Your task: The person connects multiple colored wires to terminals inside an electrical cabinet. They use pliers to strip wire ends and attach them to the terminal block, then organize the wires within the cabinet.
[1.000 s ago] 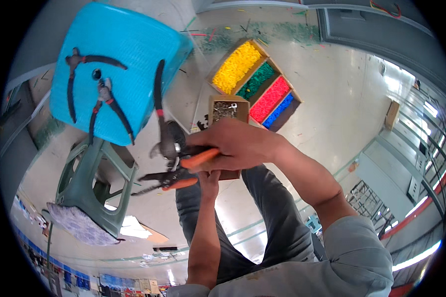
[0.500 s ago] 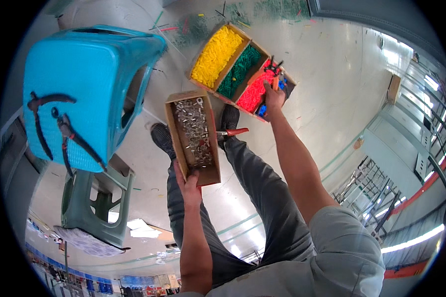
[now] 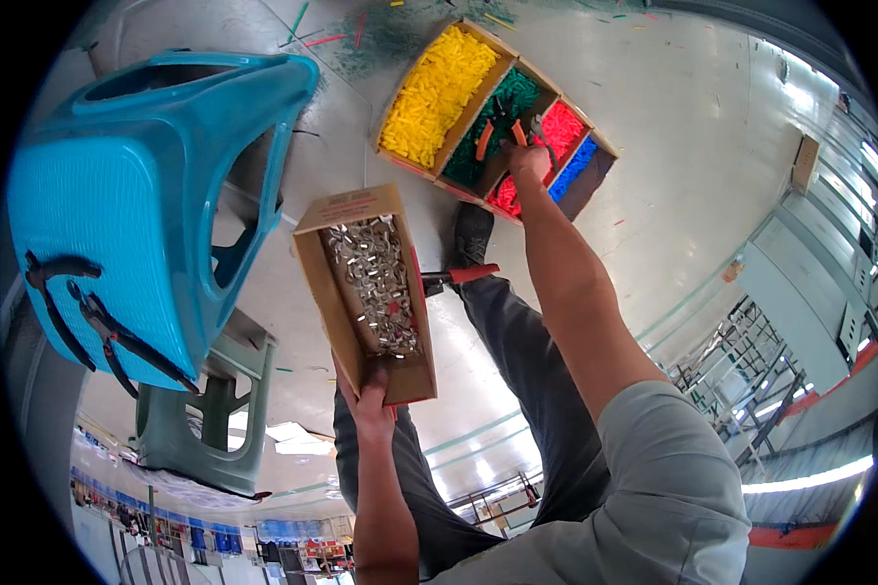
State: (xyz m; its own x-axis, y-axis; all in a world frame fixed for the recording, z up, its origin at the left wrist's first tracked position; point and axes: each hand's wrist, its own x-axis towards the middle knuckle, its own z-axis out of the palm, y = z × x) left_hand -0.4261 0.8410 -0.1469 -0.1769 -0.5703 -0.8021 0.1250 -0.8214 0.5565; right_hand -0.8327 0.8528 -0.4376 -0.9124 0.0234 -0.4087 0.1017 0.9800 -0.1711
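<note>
My left hand [image 3: 373, 402] grips the near end of a long cardboard box [image 3: 407, 382], its thumb over the rim. Inside lie many small silver metal terminals [image 3: 373, 278]. Farther off, my right hand [image 3: 528, 162] is closed on a pair of orange-handled pliers [image 3: 519, 133] with a dark head, above a divided cardboard box [image 3: 476, 115]. That box holds yellow sleeves [image 3: 437, 96], green sleeves [image 3: 517, 90], red sleeves [image 3: 561, 127] and blue sleeves [image 3: 573, 168] in separate compartments. A red-handled tool [image 3: 473, 274] sticks out beside the terminal box; its other end is hidden.
At left stands a blue plastic stool [image 3: 78, 210] with two dark-handled pliers [image 3: 117, 336] on its seat. A grey-green stool [image 3: 205, 444] is nearer me. Loose coloured scraps [image 3: 327, 40] lie on the floor at the far side. Metal racks [image 3: 741, 356] stand at right.
My right hand has moved the orange-handled pliers left, from over the red and blue compartments to over the green and red ones. The terminal box sits slightly nearer and larger in view.
</note>
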